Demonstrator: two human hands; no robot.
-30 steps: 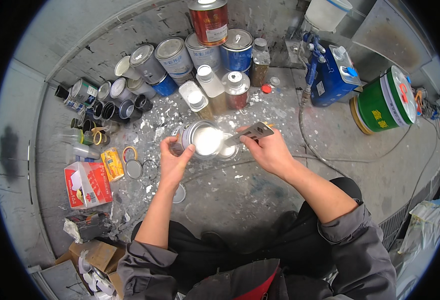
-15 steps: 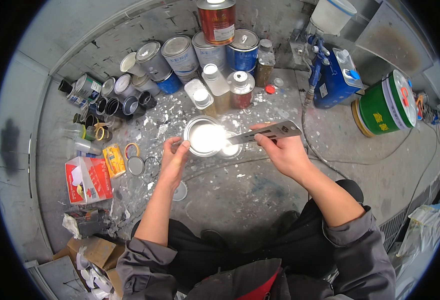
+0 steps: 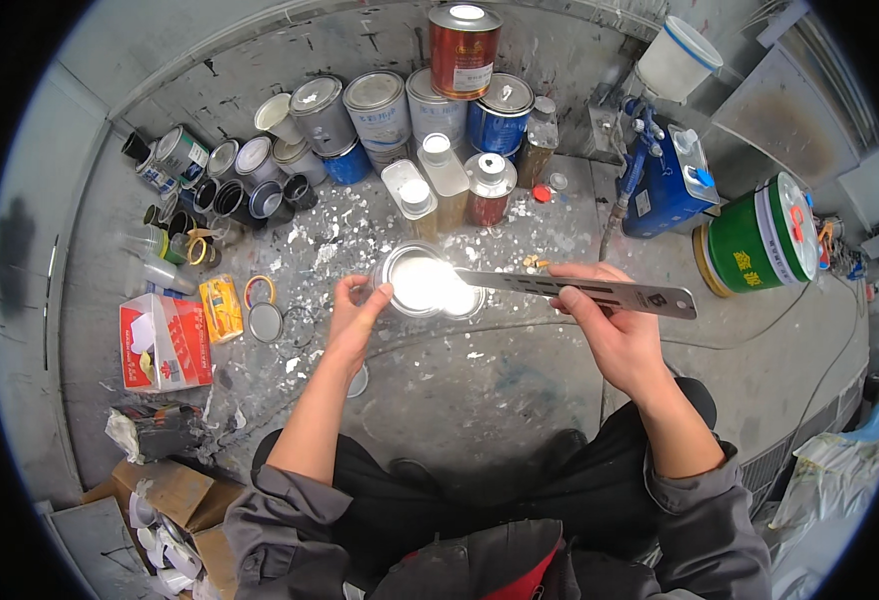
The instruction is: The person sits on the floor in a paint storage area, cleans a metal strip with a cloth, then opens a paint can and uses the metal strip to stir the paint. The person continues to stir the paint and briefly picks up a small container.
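My left hand [image 3: 354, 312] grips the left side of an open metal paint can [image 3: 406, 248], its thumb at the rim. White paint [image 3: 422, 284] glares brightly inside. Beside the can's right edge, and partly covered by it, is a smaller round container [image 3: 474, 303] that also looks white inside. My right hand [image 3: 615, 335] holds a flat, slotted metal stirring stick [image 3: 665, 300], thumb on top and fingers beneath. The stick lies nearly level, its far end over the can's right rim. Glare hides whether that tip touches paint or rim.
Several paint cans [image 3: 375, 95] and bottles [image 3: 445, 170] stand along the back wall. On the left are dark cups [image 3: 228, 215], a red-white box [image 3: 165, 345] and a lid [image 3: 266, 322]. At right stand a blue jerrycan [image 3: 672, 185], a green bucket [image 3: 750, 245] and a hose on the floor.
My right hand has moved right, and the stirring stick has swung from tilted up toward the right to nearly level. More of its length shows. My left hand stays on the can.
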